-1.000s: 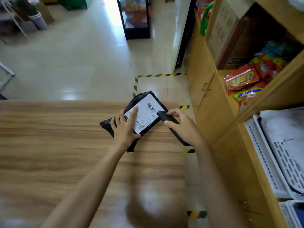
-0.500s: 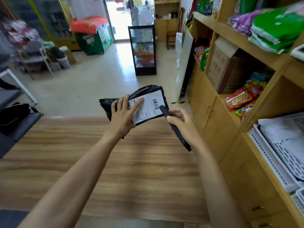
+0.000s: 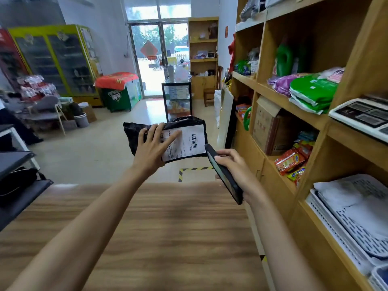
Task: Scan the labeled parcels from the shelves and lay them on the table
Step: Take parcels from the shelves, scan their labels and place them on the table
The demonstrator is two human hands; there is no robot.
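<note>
The person's left hand (image 3: 153, 148) holds a black parcel (image 3: 184, 122) up in the air, past the far edge of the table (image 3: 157, 227). The parcel is near the middle of the view, a little toward 12 o'clock. The fingers are spread flat on the front of the parcel. Two of them lie on its white label (image 3: 186, 141). The thumb is hidden, most likely behind the bag. The label faces the person and has black bar lines on it.

The right hand (image 3: 237, 171) is at 4 o'clock from the parcel. It is wrapped around a flat black scanner (image 3: 222, 175). The top tip of the scanner is just beside the bottom right corner of the label. It is too close to tell if they touch.

The wooden table fills the view at 6 o'clock. Both arms reach over it.

The wooden shelves (image 3: 357, 59) stand at 3 o'clock. On them are green bags (image 3: 312, 93), a cardboard box (image 3: 266, 127), red snack bags (image 3: 290, 162) and white trays (image 3: 352, 217).

Yellow and black tape (image 3: 195, 169) is on the floor under the parcel.
</note>
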